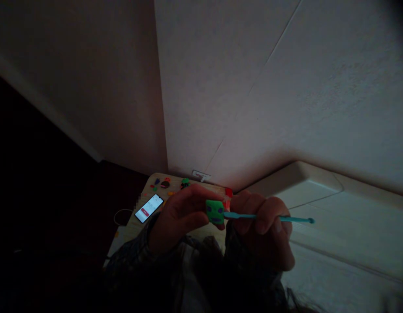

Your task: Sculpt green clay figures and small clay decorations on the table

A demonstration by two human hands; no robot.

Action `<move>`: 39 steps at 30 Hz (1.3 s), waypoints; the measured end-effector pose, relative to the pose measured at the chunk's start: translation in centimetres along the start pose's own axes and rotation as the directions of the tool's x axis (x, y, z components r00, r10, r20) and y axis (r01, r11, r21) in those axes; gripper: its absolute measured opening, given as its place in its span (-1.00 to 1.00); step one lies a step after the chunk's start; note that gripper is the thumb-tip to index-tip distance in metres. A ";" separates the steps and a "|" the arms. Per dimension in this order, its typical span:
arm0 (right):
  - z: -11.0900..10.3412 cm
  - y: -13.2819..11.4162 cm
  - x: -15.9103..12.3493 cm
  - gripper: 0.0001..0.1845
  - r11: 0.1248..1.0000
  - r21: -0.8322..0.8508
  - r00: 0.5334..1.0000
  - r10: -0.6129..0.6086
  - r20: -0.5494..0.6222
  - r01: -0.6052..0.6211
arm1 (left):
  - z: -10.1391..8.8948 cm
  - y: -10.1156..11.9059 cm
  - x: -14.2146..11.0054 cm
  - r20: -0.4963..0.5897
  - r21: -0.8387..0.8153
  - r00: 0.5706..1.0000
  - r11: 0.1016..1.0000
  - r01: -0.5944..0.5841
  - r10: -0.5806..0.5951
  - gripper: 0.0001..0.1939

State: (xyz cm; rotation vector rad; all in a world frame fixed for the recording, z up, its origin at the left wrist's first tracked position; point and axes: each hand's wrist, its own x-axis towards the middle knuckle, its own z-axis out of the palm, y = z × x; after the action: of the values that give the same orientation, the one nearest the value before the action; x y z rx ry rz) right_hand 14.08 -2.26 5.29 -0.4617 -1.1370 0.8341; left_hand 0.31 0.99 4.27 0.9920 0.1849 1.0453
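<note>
Green block (215,211) at tip of left grip (175,219), blue tool (242,216) seemingly touching

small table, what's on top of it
On the tabletop: a lit phone, small colourful pieces and something red, partly hidden. The left hand and left sleeve cover part; what lies beneath cannot be seen.

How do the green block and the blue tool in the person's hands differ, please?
The green block is squat and squarish, while the blue tool is long and thin. The green block bears purple marks; the blue tool looks plain. The left hand holds the green block, the right hand the blue tool. Both are handheld.
</note>
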 end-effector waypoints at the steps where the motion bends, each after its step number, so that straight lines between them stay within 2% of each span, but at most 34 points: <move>1: 0.0 0.0 0.0 -0.80 1.000 -0.004 1.000 0.003 0.000 -0.003 | 0.0 0.0 0.0 -0.004 0.007 1.000 1.000 0.004 -0.004 -0.78; 5: 0.0 -0.1 0.0 -0.79 0.999 0.000 0.999 0.046 -0.008 -0.046 | 0.1 0.1 0.0 -0.015 0.024 1.000 0.999 0.021 -0.020 -0.77; 12: -0.1 0.0 0.0 -0.80 1.000 -0.010 1.000 0.010 -0.002 -0.010 | 0.1 -0.2 -0.1 0.011 -0.015 1.000 1.000 0.021 -0.021 -0.80; 18: -0.2 0.1 -0.1 -0.80 0.998 -0.002 0.998 0.057 -0.025 -0.057 | -0.2 -0.4 0.0 0.046 -0.045 0.999 0.999 0.029 -0.027 -0.77; 25: -0.9 0.7 -0.5 -0.78 0.992 0.005 0.990 0.126 -0.071 -0.126 | -0.6 -1.5 -0.5 -0.023 -0.118 0.995 0.989 0.092 -0.095 -0.76; 29: -1.4 1.4 -0.9 -0.77 0.986 -0.032 0.981 0.160 -0.111 -0.165 | -0.8 -2.2 -0.9 -0.027 -0.193 0.990 0.972 0.132 -0.140 -0.76; 33: -2.0 2.1 -1.6 -0.73 0.975 -0.033 0.968 0.212 -0.137 -0.218 | -1.1 -2.6 -1.2 -0.069 -0.192 0.975 0.962 0.195 -0.211 -0.77; 39: -2.4 2.7 -2.5 -0.66 0.979 -0.078 0.973 0.178 -0.149 -0.191 | -1.5 -3.3 -1.7 -0.079 -0.193 0.963 0.952 0.239 -0.257 -0.69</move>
State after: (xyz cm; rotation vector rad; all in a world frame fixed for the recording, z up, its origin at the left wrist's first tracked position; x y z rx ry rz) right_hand 14.98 -2.31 1.01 -0.7009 -1.0147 0.8977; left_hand 0.69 0.09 0.42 0.7284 0.2864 0.8653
